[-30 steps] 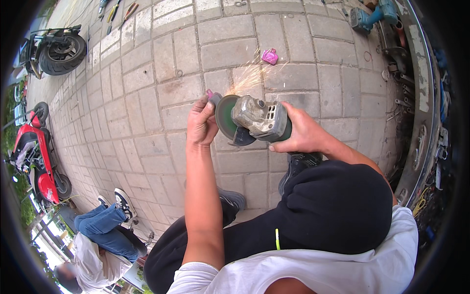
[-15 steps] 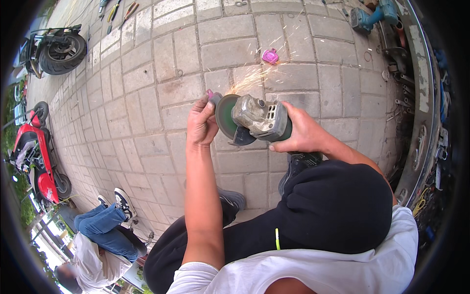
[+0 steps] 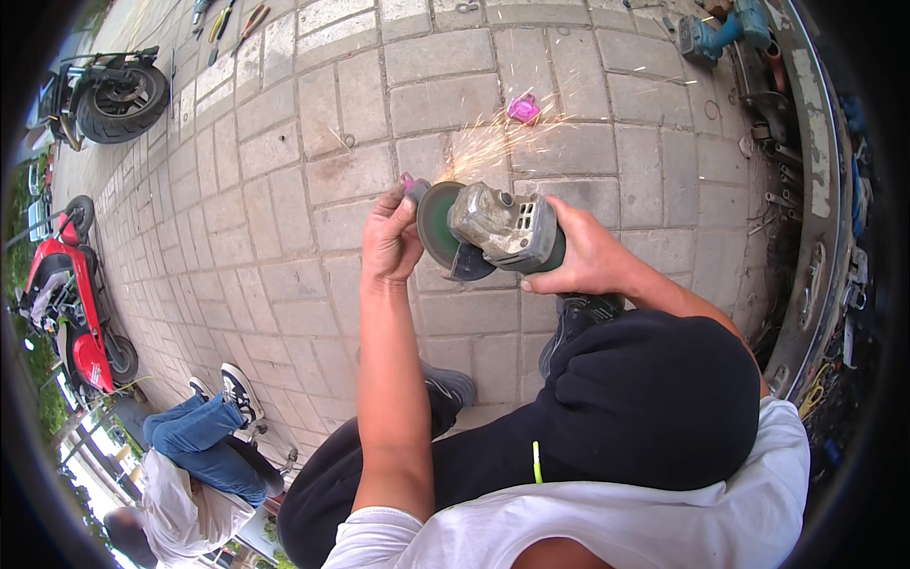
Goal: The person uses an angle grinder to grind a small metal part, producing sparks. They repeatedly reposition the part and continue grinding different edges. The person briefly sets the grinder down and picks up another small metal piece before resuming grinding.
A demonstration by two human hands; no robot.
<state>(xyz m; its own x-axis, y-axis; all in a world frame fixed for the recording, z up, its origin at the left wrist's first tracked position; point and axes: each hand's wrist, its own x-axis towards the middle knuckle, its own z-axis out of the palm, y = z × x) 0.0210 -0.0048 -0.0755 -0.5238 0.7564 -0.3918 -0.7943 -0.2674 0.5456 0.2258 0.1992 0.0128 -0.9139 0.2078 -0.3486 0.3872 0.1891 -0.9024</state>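
My right hand (image 3: 583, 251) is wrapped round the body of an angle grinder (image 3: 502, 228), with its green-faced disc (image 3: 438, 226) toward my left hand. Between the closed fingers of my left hand (image 3: 391, 230) is a small pink and grey metal part (image 3: 410, 186), held against the disc's upper left edge. Orange sparks (image 3: 483, 142) fly from there up and to the right. The fingers hide much of the part, so its full shape cannot be told. A bright pink piece (image 3: 523, 108) lies on the paving beyond the grinder, among the sparks.
Brick paving (image 3: 322, 228) spreads all round. At far right lie a teal cordless power tool (image 3: 725, 33) and several wrenches (image 3: 782, 185) beside a metal rail. Pliers (image 3: 251, 24) lie at far left. A red scooter (image 3: 76, 303), a motorcycle wheel (image 3: 123, 100) and a seated person (image 3: 199, 474) are at left.
The spray of sparks has widened and spread further upward. Both hands, the grinder and the held part stay in nearly the same place.
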